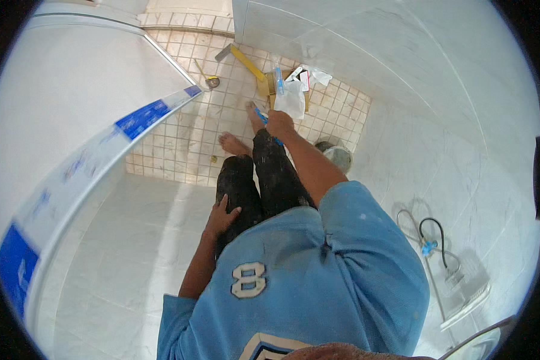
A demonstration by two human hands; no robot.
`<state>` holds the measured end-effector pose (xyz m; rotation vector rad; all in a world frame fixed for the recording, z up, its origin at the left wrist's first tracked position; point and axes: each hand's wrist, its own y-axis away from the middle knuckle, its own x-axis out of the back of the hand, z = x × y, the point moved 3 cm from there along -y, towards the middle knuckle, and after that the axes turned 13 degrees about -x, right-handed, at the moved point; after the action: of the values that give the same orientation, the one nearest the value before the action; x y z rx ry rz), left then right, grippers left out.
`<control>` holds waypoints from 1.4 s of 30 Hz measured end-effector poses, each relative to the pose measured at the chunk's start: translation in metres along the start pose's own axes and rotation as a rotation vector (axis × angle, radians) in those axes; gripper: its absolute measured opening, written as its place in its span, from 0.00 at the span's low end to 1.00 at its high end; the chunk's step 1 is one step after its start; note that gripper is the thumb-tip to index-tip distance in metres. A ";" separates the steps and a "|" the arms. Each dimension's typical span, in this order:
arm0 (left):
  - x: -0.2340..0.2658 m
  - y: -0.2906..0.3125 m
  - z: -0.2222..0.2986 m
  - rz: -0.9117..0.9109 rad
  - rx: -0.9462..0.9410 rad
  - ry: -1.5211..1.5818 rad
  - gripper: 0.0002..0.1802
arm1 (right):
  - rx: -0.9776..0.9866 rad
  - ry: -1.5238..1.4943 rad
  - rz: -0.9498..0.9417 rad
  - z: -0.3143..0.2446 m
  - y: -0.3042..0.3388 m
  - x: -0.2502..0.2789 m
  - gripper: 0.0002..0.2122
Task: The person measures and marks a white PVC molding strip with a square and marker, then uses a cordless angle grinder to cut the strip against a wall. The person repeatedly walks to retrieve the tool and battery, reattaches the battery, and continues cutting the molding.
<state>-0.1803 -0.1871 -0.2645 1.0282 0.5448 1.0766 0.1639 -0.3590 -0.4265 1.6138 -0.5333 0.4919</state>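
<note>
My right hand [280,125] is closed around a slim blue tool [261,115], held in front of my right knee. Its pale tip points away from me, and its exact kind cannot be made out. My left hand [223,217] lies on my left thigh with its fingers spread and nothing in it. Just beyond the right hand stands an open cardboard box [306,102] with a white sheet [290,101] and a clear packet with blue in it [279,81]. A yellow square with a grey blade [246,62] leans beside the box.
Small square tiles [180,141] cover the floor around my bare feet. A white door [96,78] with blue film strips takes up the left side. A bucket [341,158] stands by the right wall, below a shower hose [441,231]. A small round dark object [213,82] lies near the door.
</note>
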 end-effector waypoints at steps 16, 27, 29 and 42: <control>0.216 -0.217 0.069 1.494 -0.330 0.622 0.33 | 0.246 0.035 0.075 -0.078 -0.396 -0.168 0.21; 0.233 -0.185 0.020 1.628 -0.261 0.655 0.26 | 0.216 -0.067 0.114 -0.082 -0.406 -0.172 0.16; 0.236 -0.176 0.010 1.613 -0.266 0.626 0.26 | 0.214 -0.071 0.163 -0.083 -0.403 -0.167 0.15; 0.244 -0.149 -0.023 1.552 -0.033 0.656 0.27 | 0.294 -0.110 0.242 -0.099 -0.318 -0.115 0.12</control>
<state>-0.0304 0.0272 -0.3819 0.9780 0.1272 2.8337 0.2624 -0.2256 -0.7373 1.8745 -0.7727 0.6894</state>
